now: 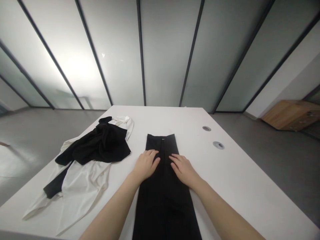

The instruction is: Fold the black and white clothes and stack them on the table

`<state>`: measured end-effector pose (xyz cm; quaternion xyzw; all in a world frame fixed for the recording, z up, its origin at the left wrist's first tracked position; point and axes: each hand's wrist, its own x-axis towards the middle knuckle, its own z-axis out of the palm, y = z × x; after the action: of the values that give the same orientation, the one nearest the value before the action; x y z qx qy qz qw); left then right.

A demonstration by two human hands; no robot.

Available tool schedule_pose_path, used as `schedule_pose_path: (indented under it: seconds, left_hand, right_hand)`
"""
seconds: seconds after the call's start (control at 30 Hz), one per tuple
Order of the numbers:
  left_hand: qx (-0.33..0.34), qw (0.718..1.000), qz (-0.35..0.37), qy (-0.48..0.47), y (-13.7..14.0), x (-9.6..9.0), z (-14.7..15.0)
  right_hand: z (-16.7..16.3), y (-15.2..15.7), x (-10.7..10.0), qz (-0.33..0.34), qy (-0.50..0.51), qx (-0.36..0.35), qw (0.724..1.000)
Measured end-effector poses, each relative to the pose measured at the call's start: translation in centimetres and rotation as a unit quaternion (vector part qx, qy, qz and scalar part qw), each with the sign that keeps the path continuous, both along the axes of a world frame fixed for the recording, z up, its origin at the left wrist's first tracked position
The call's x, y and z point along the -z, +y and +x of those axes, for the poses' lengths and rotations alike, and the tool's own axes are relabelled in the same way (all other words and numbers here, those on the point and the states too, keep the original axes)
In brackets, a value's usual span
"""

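A pair of black trousers (pixel 165 196) lies flat on the white table, its waistband at the far end and its legs running toward me out of the bottom of the view. A small fastening shows at the middle of the waistband. My left hand (pixel 146 164) rests on the left side of the trousers below the waistband, fingers stretched out. On the right side, my right hand (pixel 184 169) lies with its fingers spread on the cloth. Neither hand grips anything. A dark strip of front seam runs between the two hands.
On the left of the white table (pixel 240 186) a black garment (pixel 100 143) lies crumpled over a white garment (pixel 82 190). Two round grommets (pixel 218 145) are set in the tabletop at the right. Frosted glass panels (pixel 167 50) stand behind; a wooden cabinet (pixel 291 115) is at the right.
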<state>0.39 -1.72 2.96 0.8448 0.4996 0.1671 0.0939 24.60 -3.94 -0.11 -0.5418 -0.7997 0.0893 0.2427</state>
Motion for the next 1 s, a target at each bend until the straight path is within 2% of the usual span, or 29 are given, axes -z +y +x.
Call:
schedule_pose_path:
  seconds: [0.1,0.2,0.27,0.33,0.4,0.5,0.53,0.6,0.7,0.8,0.87,1.0]
  left_hand:
    - [-0.01,1.0,-0.009,0.026,0.0,0.0,-0.3]
    - [0.008,0.998,-0.056,-0.015,-0.2,-1.0,-0.8]
    - [0.021,0.991,-0.111,-0.072,-0.1,-1.8,-1.3]
    - [0.034,0.972,-0.196,-0.125,0.2,-2.3,-1.9]
    - [0.012,0.953,-0.252,-0.166,0.6,-2.1,-2.4]
    - [-0.121,0.931,-0.231,-0.254,1.4,-1.0,-2.5]
    - [-0.168,0.913,-0.236,-0.288,1.6,-0.7,-2.5]
    - [-0.214,0.854,-0.316,-0.354,1.8,-0.3,-2.4]
    - [-0.193,0.739,-0.475,-0.437,2.1,-0.4,-2.5]
    - [-0.153,0.64,-0.551,-0.514,2.5,-0.8,-2.9]
    - [-0.132,0.597,-0.572,-0.546,2.7,-0.9,-3.0]
    - [-0.126,0.556,-0.584,-0.578,2.9,-0.3,-2.6]
  right_hand:
    - [0.0,-0.3,-1.0,-0.038,0.011,-0.023,0.999]
    - [0.0,-0.7,-2.9,-0.094,0.042,-0.051,0.993]
    - [0.1,-1.0,-3.9,-0.147,0.049,-0.071,0.985]
    - [0.2,-1.1,-4.4,-0.196,0.053,-0.084,0.976]
    - [0.4,-1.1,-4.5,-0.202,0.068,-0.056,0.975]
    - [0.7,-0.6,-3.9,-0.163,0.086,0.083,0.979]
    - [0.8,-0.5,-3.7,-0.168,0.09,0.132,0.973]
    - [1.1,-0.2,-3.2,-0.227,0.117,0.193,0.948]
    - [1.4,-0.1,-2.7,-0.353,0.199,0.198,0.893]
    - [1.8,-0.2,-2.8,-0.42,0.258,0.169,0.853]
    - [2.2,-0.2,-3.1,-0.457,0.259,0.146,0.838]
    - [2.9,0.0,-3.5,-0.524,0.277,0.12,0.796]
